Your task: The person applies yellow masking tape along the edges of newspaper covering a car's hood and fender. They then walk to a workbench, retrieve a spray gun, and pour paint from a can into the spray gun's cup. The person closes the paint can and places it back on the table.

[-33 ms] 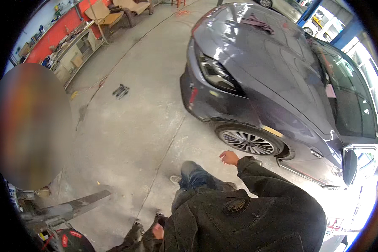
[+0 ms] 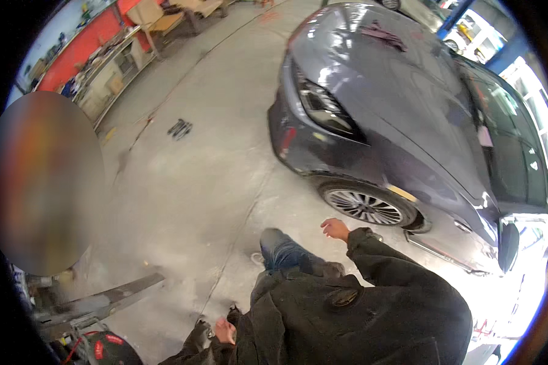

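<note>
My right hand [image 2: 335,229] hangs out in front of me with its fingers loosely apart and nothing visible in it. It appears nearest to the front wheel [image 2: 366,205] of a dark grey car [image 2: 402,109], with a gap between them in the picture. Down by my dark jacket, my left hand [image 2: 224,331] shows only in part, with its fingers curled. Small dark shapes [image 2: 234,314] show beside that hand; I cannot make out what they are. My jeans [image 2: 286,250] and part of a shoe show below me.
A cloth [image 2: 383,35] lies on the car's hood. Some dark parts [image 2: 179,129] lie on the concrete floor. At the left is a cluttered workbench [image 2: 106,76], with chairs [image 2: 155,19] farther back. A long metal arm [image 2: 115,297] juts in at lower left beside a black-and-red round object [image 2: 109,350].
The view has shifted slightly, so the car and floor parts sit a little farther right. More of my left hand shows beside the jacket. My right hand has barely moved.
</note>
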{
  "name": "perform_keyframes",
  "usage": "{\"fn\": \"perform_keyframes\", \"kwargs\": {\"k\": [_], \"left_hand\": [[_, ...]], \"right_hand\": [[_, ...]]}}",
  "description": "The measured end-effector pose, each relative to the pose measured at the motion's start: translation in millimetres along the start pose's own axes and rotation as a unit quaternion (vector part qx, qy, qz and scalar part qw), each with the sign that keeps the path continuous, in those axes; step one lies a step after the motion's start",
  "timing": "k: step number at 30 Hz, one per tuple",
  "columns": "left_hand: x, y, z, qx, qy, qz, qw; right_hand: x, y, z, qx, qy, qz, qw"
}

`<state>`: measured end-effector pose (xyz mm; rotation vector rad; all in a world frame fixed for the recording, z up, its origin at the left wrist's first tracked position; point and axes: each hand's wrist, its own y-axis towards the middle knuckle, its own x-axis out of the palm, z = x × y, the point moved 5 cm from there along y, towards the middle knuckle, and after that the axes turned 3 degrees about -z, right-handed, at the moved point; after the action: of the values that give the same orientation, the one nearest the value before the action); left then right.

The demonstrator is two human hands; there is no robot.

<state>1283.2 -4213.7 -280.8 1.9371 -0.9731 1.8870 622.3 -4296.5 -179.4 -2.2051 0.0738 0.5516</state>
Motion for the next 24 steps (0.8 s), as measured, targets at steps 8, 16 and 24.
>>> {"fn": "perform_keyframes", "kwargs": {"k": [8, 16, 24], "left_hand": [[228.8, 184.2, 292.7, 0.247, 0.575, 0.447, 0.639], [116.1, 241.2, 312.8, 0.164, 0.627, 0.482, 0.59], [97.8, 245.6, 287.9, 0.095, 0.412, 0.625, 0.656]], "right_hand": [[116.4, 205.8, -122.5, -0.019, 0.024, -0.126, 0.992], [104.4, 557.5, -397.8, 0.024, 0.315, -0.321, 0.893], [215.9, 630.0, -911.5, -0.248, -0.088, -0.103, 0.959]]}}
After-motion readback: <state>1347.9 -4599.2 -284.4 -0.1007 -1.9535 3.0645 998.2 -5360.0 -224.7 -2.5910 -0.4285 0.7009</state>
